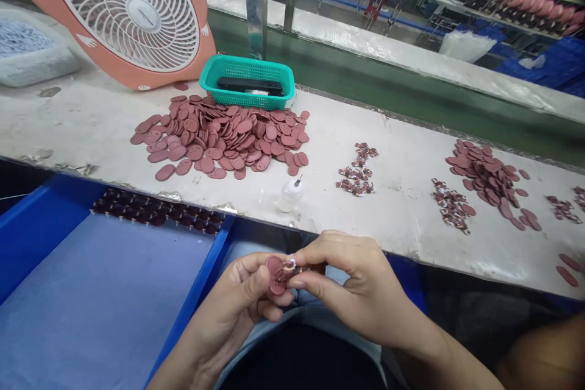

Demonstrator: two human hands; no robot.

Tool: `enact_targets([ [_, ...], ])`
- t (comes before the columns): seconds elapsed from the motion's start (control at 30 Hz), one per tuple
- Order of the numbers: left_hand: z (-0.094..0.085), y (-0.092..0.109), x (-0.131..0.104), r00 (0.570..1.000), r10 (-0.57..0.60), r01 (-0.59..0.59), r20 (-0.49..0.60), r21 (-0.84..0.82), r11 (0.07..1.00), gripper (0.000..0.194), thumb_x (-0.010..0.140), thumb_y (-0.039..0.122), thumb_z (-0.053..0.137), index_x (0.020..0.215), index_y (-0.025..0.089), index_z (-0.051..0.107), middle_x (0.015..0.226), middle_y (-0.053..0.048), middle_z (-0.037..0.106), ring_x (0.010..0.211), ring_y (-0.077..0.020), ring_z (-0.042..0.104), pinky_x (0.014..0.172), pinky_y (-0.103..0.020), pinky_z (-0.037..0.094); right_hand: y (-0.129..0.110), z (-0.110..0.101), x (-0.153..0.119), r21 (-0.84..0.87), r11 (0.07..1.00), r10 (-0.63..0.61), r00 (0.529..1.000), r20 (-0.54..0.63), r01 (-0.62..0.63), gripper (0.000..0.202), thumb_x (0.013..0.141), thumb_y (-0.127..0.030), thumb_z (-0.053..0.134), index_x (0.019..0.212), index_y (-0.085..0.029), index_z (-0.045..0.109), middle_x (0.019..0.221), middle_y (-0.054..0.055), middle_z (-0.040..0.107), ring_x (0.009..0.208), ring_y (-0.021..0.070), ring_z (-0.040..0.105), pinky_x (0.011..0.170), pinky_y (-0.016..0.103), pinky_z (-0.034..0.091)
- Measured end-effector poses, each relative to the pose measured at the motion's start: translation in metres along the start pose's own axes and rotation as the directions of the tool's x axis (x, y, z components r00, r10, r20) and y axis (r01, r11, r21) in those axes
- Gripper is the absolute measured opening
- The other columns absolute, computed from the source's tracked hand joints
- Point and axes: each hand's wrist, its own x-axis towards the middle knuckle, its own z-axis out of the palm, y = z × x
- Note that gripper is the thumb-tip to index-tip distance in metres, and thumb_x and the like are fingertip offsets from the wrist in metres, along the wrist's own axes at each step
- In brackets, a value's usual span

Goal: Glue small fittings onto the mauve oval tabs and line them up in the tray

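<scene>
Between the thumb and fingers of my left hand [249,289] is a flat reddish-brown oval disc [275,274]. My right hand [345,274] pinches a small reddish-brown figure piece with a white patch [289,265] against the disc's face. Fingertips partly cover both parts, so I cannot tell whether they are joined. Just beyond my hands, on the bench, stands a small clear bottle with a thin dark tip [291,195]. Farther back lies a big heap of similar oval discs [228,137], with a group of small figure pieces [356,173] to its right.
A teal basket [247,99] holding dark items stands behind the heap, beside a pink fan [137,18]. At lower left, a blue tray [105,304] holds rows of dark pieces [158,210]. More discs [489,173] and figure pieces [452,204] lie rightward along the white bench [393,225].
</scene>
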Motion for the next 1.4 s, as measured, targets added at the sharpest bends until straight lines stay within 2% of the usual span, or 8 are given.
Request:
enact_targets([
  [0.17,-0.008,-0.003,0.005,0.999,-0.008,0.007,0.052,0.014,1.000,0.032,0.062,0.046,0.089,0.071,0.017,0.079,0.063,-0.001,0.070,0.055,-0.0089,0.064,0.047,-0.012,0.051,0.000,-0.001,0.001,-0.029,0.997,-0.078,0.997,0.022,0.078,0.008,0.089,-0.014,0.072,0.097,-0.014,0.072,0.078,0.002,0.073,0.068,0.0117,0.065,0.068,0.023,0.049],
  [0.37,-0.009,-0.003,0.004,0.998,-0.016,0.014,0.061,0.020,1.000,0.031,0.063,0.047,0.089,0.069,0.018,0.079,0.063,-0.001,0.069,0.054,-0.0080,0.063,0.047,-0.012,0.050,0.001,-0.002,0.002,-0.037,0.991,-0.124,0.990,0.063,0.126,0.008,0.089,-0.012,0.071,0.097,-0.014,0.071,0.079,0.002,0.073,0.069,0.0118,0.065,0.069,0.023,0.049],
  [0.6,-0.011,-0.003,0.002,0.999,-0.017,0.017,0.047,0.018,1.000,0.033,0.063,0.045,0.089,0.082,0.019,0.081,0.061,0.001,0.067,0.053,-0.0073,0.059,0.049,-0.013,0.050,-0.001,0.000,0.006,-0.092,0.975,-0.195,0.977,0.085,0.202,0.009,0.090,-0.008,0.068,0.097,-0.013,0.069,0.081,0.003,0.073,0.068,0.0121,0.063,0.068,0.023,0.050],
  [0.73,-0.011,-0.005,0.003,1.000,-0.020,0.020,0.023,-0.008,1.000,0.031,0.063,0.041,0.090,0.082,0.017,0.081,0.060,0.001,0.065,0.053,-0.0073,0.058,0.049,-0.013,0.049,0.000,0.002,0.008,-0.087,0.975,-0.194,0.974,0.114,0.204,0.009,0.090,-0.009,0.068,0.098,-0.012,0.070,0.085,0.004,0.074,0.071,0.0122,0.064,0.070,0.022,0.050],
  [1.03,-0.013,-0.008,0.005,0.999,-0.045,0.045,0.002,-0.061,0.997,0.030,0.063,0.039,0.091,0.077,0.015,0.078,0.062,0.002,0.062,0.054,-0.0070,0.055,0.050,-0.014,0.048,0.003,0.005,0.010,-0.068,0.975,-0.203,0.970,0.133,0.214,0.007,0.089,-0.008,0.068,0.095,-0.010,0.070,0.081,0.005,0.074,0.068,0.0125,0.063,0.068,0.023,0.050],
  [1.4,-0.018,-0.009,0.007,0.997,-0.070,0.067,-0.034,-0.092,0.994,0.029,0.059,0.034,0.094,0.076,0.016,0.080,0.058,0.002,0.066,0.051,-0.0063,0.061,0.050,-0.012,0.053,0.010,0.012,0.011,-0.071,0.979,-0.181,0.975,0.132,0.191,0.008,0.088,-0.007,0.066,0.093,-0.012,0.069,0.079,0.005,0.073,0.067,0.0128,0.062,0.067,0.023,0.051],
])
